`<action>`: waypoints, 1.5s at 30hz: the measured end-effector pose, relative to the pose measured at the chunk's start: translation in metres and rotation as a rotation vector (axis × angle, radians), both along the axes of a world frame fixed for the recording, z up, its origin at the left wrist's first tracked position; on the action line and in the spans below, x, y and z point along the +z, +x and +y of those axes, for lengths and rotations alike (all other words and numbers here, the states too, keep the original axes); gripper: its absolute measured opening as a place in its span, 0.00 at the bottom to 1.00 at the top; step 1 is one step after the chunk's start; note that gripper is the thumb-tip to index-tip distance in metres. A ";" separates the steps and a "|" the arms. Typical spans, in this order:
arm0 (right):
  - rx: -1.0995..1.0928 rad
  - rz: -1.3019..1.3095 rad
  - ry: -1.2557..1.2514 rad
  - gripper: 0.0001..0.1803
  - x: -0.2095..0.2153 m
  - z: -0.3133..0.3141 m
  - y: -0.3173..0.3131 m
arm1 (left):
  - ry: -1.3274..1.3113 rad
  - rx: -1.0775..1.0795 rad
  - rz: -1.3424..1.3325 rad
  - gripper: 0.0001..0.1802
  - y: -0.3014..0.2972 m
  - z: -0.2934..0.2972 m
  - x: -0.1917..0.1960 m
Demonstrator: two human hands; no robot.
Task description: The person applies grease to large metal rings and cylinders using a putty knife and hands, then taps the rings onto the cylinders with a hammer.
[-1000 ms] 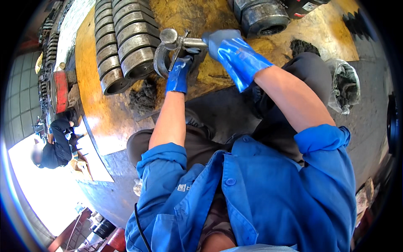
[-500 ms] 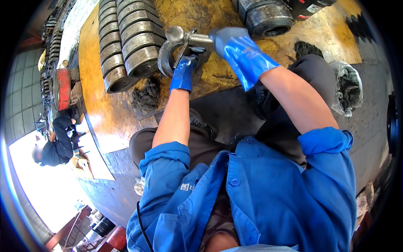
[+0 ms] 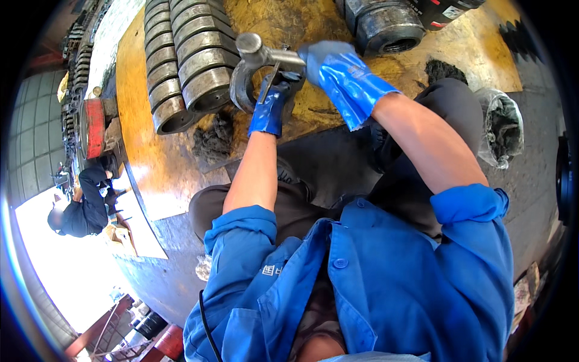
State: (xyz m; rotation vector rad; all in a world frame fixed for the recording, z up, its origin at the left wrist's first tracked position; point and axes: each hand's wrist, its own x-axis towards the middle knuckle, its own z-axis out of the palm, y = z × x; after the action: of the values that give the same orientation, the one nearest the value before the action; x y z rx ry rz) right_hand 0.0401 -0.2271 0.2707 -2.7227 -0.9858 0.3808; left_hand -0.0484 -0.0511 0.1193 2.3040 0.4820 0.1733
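Observation:
My right hand, in a blue rubber glove, is closed round the handle of a hammer. The hammer's round metal head points left, just above a thick, curved steel ring. My left hand, gloved in blue too, is at the ring's right side. Its fingers are closed, partly in shadow, on a thin metal rod that stands slanted beside the ring. Whether the rod touches the ring or the hammer, I cannot tell. Left of the ring lie two rows of stacked steel rings.
A large threaded steel fitting lies at the far right on the oily yellow board. Dark matted clumps sit near the board's edge. A plastic bag with dark stuff stands by my right knee. Another person crouches at the left.
The hammer head has risen slightly and its round face has turned more upward. My left hand stays at the steel ring, with the thin rod still in it.

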 end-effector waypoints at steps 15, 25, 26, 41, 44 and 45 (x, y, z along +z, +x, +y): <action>0.154 -0.053 -0.188 0.14 -0.004 -0.006 0.006 | 0.069 0.000 0.020 0.14 0.012 0.007 0.000; 0.000 -0.052 0.216 0.16 0.014 -0.003 -0.015 | 0.132 0.004 0.015 0.17 0.019 0.013 0.000; 0.029 -0.005 0.141 0.16 0.001 -0.003 -0.014 | 0.147 0.018 0.020 0.18 0.020 0.018 0.002; 0.161 0.129 0.061 0.13 -0.048 -0.027 -0.007 | 0.215 0.068 0.052 0.23 0.020 0.029 0.007; 0.156 0.152 0.065 0.13 -0.038 -0.030 -0.004 | 0.230 0.068 0.075 0.24 0.020 0.032 0.008; 0.132 0.151 0.072 0.13 -0.034 -0.030 -0.003 | 0.233 0.073 0.072 0.24 0.019 0.034 0.008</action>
State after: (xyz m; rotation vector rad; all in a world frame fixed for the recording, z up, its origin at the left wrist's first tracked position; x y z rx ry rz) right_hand 0.0375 -0.2574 0.2363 -2.5306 -1.1172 0.5539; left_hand -0.0296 -0.0171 0.1276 2.5285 0.6108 0.1919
